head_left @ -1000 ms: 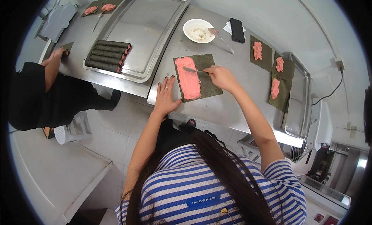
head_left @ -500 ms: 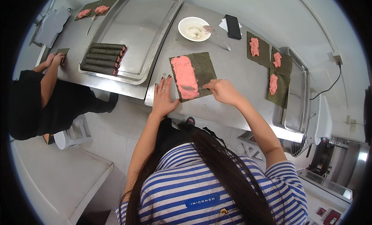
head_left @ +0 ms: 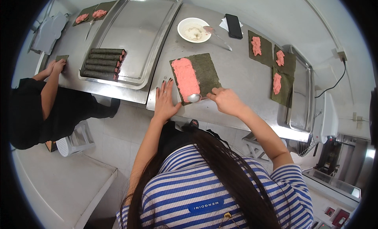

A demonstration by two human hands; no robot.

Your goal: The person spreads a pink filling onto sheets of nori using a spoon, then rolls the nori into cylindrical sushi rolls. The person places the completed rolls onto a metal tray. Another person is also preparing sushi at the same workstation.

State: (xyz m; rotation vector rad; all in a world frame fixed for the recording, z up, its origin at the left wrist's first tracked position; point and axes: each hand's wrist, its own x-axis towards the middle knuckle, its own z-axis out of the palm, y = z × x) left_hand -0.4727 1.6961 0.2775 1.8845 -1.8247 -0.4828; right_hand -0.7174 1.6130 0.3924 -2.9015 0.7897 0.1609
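A dark green nori sheet point(head_left: 207, 71) lies on the steel table before me, its left part covered by a flat band of pink paste point(head_left: 185, 77). My right hand point(head_left: 225, 99) grips a metal spoon point(head_left: 194, 97) by its handle; the bowl of the spoon rests at the near end of the paste. Spread flat, my left hand point(head_left: 165, 101) lies on the table, its thumb by the sheet's near left corner. Farther off stands a white bowl point(head_left: 183, 32) of cloudy liquid, with a second spoon point(head_left: 220, 38) leaning over its rim.
Several nori rolls point(head_left: 104, 62) lie in a large steel tray point(head_left: 138, 82) at left. To the right, nori sheets with pink lumps point(head_left: 277, 83) lie beside another tray point(head_left: 301, 91). A black phone point(head_left: 234, 26) is at the back. A co-worker's hands point(head_left: 55, 67) work at far left.
The spoon has moved slightly toward me, to the paste's near edge, and its bowl has turned so its shiny rounded side shows. My left hand stays in place.
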